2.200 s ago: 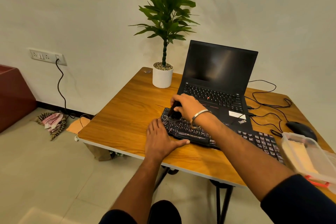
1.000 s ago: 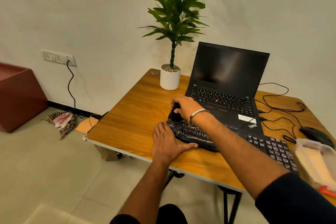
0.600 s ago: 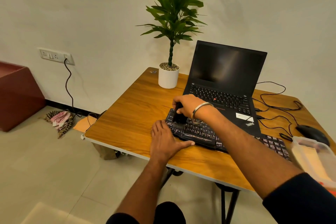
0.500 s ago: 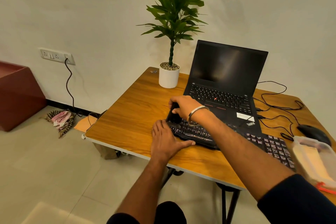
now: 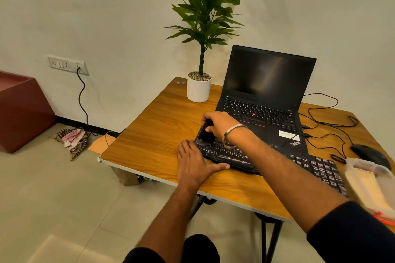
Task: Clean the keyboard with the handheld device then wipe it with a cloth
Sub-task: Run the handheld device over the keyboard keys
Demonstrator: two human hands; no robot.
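A black external keyboard (image 5: 312, 166) lies along the front of the wooden table (image 5: 154, 126), ahead of a laptop. My right hand (image 5: 220, 124) grips a small black handheld device (image 5: 206, 133) and holds it down on the keyboard's far left corner. My left hand (image 5: 193, 165) lies flat on the table at the keyboard's left end, fingers against its side and thumb along its front edge. My right forearm covers the middle keys. No cloth shows on the table.
An open black laptop (image 5: 265, 96) stands behind the keyboard, a potted plant (image 5: 199, 83) to its left. Cables (image 5: 327, 126) and a black mouse (image 5: 369, 155) lie at the right. A clear plastic box (image 5: 372, 188) sits at the right edge. A checked cloth (image 5: 72, 140) lies on the floor.
My right hand has slid the device back and forth over the left end of the keyboard and is now at its far left corner. My left hand has stayed put.
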